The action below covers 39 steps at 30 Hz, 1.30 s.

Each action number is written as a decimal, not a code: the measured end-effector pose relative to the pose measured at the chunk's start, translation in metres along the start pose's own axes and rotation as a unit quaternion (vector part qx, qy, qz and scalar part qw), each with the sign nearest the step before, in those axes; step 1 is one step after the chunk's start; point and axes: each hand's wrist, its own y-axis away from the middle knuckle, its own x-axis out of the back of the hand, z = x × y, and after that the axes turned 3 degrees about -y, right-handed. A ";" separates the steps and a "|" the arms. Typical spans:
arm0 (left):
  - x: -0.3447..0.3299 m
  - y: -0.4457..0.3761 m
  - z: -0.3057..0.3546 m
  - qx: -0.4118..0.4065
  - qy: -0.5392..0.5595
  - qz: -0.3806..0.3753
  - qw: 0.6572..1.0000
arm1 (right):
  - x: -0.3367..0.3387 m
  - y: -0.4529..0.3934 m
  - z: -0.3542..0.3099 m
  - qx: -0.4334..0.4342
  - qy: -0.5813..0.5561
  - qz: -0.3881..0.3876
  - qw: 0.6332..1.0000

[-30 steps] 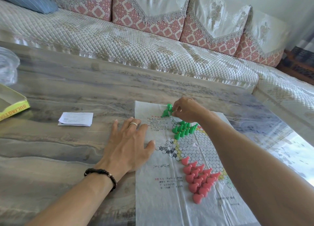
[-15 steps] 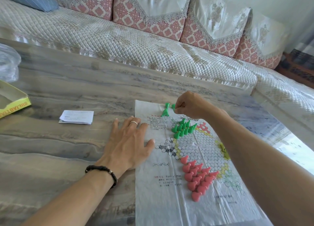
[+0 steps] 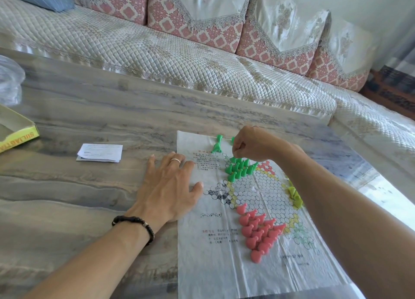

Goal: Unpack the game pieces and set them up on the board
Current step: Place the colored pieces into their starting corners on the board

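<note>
Fingers of my right hand (image 3: 252, 145) are curled tight above the far tip of the green cluster, and I can't tell whether they pinch a piece or nothing at all. My left hand (image 3: 167, 187) lies flat with fingers spread, pressing the left edge of the thin printed plastic game board sheet (image 3: 215, 253), which is spread on the grey marbled worktop (image 3: 89, 110) toward its right side. On that sheet I see the green cone-shaped game pieces (image 3: 239, 168) packed in a triangle at the far point of the star grid. Two loose green pieces (image 3: 217, 145) lie near the sheet's far edge, just beside my right hand. Nearer to me, the pink cone-shaped pieces (image 3: 259, 232) fill another triangle. A few yellow-green pieces (image 3: 294, 194) show at the right of the grid, partly behind my right forearm. Out by the worktop's left edge sit a folded white paper leaflet (image 3: 100, 152) and an open yellow cardboard box (image 3: 16, 131).
</note>
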 end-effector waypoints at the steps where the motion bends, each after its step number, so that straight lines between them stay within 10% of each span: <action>1: 0.000 0.000 0.000 0.000 0.001 0.000 1.000 | -0.002 0.000 0.000 0.000 0.005 -0.001 1.000; 24: -0.002 -0.001 0.000 0.003 0.005 0.006 1.000 | -0.024 -0.055 0.022 -0.151 -0.080 0.126 0.977; 39: 0.003 0.000 0.002 0.003 -0.005 0.005 1.000 | 0.005 -0.003 -0.005 -0.006 -0.058 0.090 0.994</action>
